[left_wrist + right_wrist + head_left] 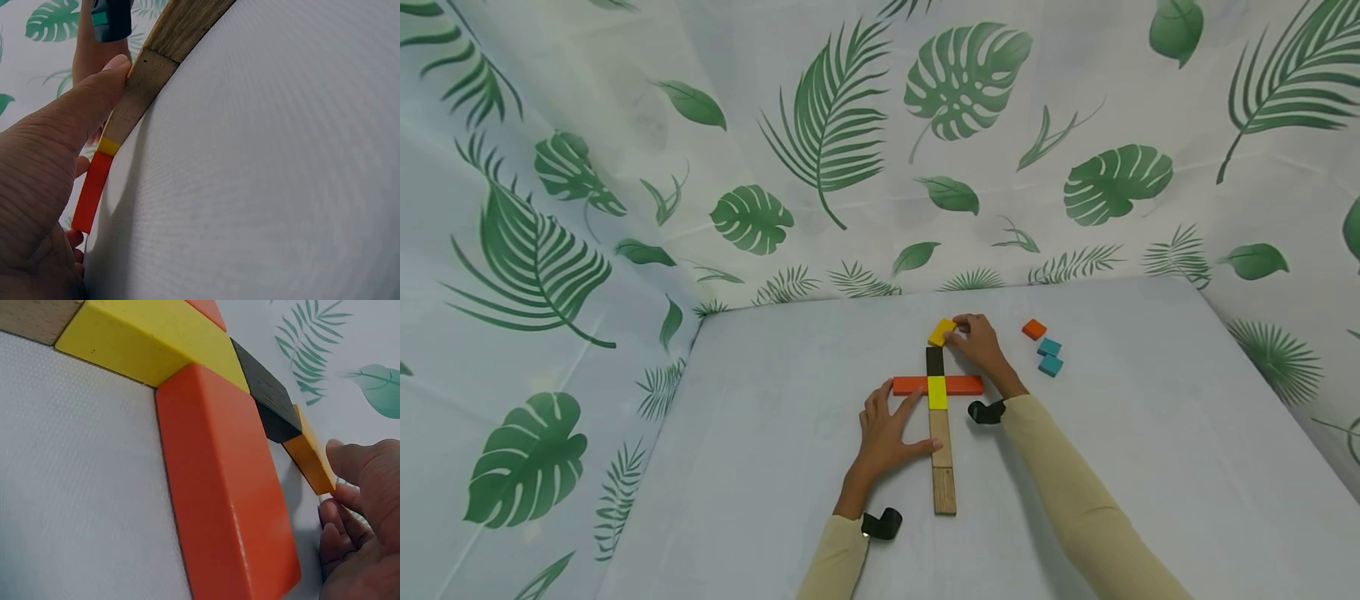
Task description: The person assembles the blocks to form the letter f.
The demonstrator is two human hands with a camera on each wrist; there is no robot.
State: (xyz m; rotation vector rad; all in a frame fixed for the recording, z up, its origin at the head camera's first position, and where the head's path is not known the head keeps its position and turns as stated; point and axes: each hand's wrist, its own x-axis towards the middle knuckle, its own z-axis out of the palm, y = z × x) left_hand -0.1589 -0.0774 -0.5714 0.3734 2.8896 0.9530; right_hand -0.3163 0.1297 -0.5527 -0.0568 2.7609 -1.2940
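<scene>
My right hand pinches an orange-yellow block between thumb and fingers. This block sits tilted at an angle at the far end of a black block; in the right wrist view one of its corners meets the black one. Below the black block come a bright yellow block, flanked by a red block on the left and another red block on the right, then two wooden blocks in line. My left hand is spread, its thumb touching the upper wooden block and its fingers at the left red block.
To the right of the cross-shaped row lie a loose orange block and two teal blocks. The white table meets a leaf-printed cloth at its back and sides.
</scene>
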